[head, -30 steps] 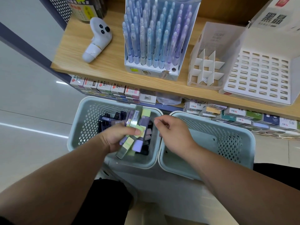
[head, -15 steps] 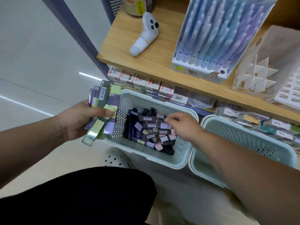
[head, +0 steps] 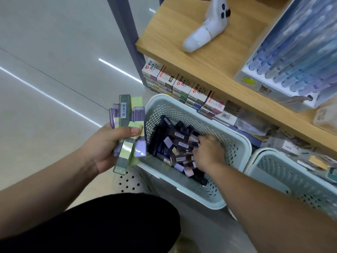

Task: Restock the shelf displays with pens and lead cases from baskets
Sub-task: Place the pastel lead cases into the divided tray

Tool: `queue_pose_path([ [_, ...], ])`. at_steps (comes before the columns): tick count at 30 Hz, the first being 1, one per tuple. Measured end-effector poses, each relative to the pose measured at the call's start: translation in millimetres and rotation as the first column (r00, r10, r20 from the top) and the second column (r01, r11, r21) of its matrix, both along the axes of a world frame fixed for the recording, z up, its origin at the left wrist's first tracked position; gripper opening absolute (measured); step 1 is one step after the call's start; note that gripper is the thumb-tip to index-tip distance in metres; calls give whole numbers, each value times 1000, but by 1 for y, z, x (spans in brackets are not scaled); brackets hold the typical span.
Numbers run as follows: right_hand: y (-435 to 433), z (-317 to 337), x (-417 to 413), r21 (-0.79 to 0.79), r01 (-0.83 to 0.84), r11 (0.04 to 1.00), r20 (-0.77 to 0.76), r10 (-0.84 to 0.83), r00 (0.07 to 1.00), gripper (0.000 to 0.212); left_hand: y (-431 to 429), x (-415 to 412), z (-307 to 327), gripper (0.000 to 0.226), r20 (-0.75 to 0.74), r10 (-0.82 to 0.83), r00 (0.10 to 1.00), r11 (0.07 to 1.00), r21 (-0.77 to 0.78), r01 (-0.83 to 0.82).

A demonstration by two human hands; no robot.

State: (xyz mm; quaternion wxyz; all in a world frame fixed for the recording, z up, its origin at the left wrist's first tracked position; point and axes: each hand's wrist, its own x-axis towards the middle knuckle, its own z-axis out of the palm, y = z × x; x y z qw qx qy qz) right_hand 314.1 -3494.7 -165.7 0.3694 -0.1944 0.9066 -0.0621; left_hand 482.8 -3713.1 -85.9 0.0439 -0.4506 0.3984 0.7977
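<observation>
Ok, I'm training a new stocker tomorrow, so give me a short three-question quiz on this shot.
1. True or false: the left hand grips a bundle of cases.
2. The right hand reaches into: A) the pen display B) the basket holding cases C) the second basket.
3. Fill in: the white controller lies on the wooden ___.

Key: 1 true; 2 B; 3 shelf.

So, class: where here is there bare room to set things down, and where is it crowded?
Bare shelf lies between the white controller and the pen display, and along the front edge. Crowded: the basket of cases.
</observation>
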Motion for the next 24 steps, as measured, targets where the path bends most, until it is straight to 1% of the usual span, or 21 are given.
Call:
queue_pose_path([
  [2, 2, -2, 3, -44, 2, 999, 9, -2, 1000, 42, 2, -4, -3, 67, -20, -12, 1000, 1000, 11, 12],
  [4, 3, -1, 0, -54, -27, 998, 3, 27, 1000, 36, 4, -6, -5, 68, -28, -32, 999, 999, 11, 33],
  [8, 4, 5, -7, -56, -62, 997, 8, 62, 998, 38, 5, -8, -6, 71, -25, -27, 999, 1000, 8, 27],
  [10, 5, 6, -7, -58, -30, 998, 35, 32, 999, 39, 5, -8, -7, 67, -12, -22, 1000, 1000, 0, 22],
  [13, 3, 7, -5, -76, 45, 996, 123, -35, 992, 41, 7, -7, -7, 77, 0, -26, 1000, 999, -19, 26],
  [16, 4, 8, -3, -77, -17, 997, 110, 26, 994, 39, 9, -6, -5, 77, -10, -15, 1000, 1000, -7, 15],
  [20, 5, 12, -2, -70, -120, 990, 86, 126, 988, 34, 8, -6, -2, 66, 7, 2, 1000, 1000, -5, -2],
  [23, 8, 15, -2, -113, -137, 984, 69, 145, 987, 26, 10, -7, 0, 73, -16, 14, 1000, 999, 45, -13],
  [24, 10, 19, -2, -124, -131, 984, 75, 141, 987, 26, 11, -7, 0, 71, -24, 21, 999, 998, 55, -20],
])
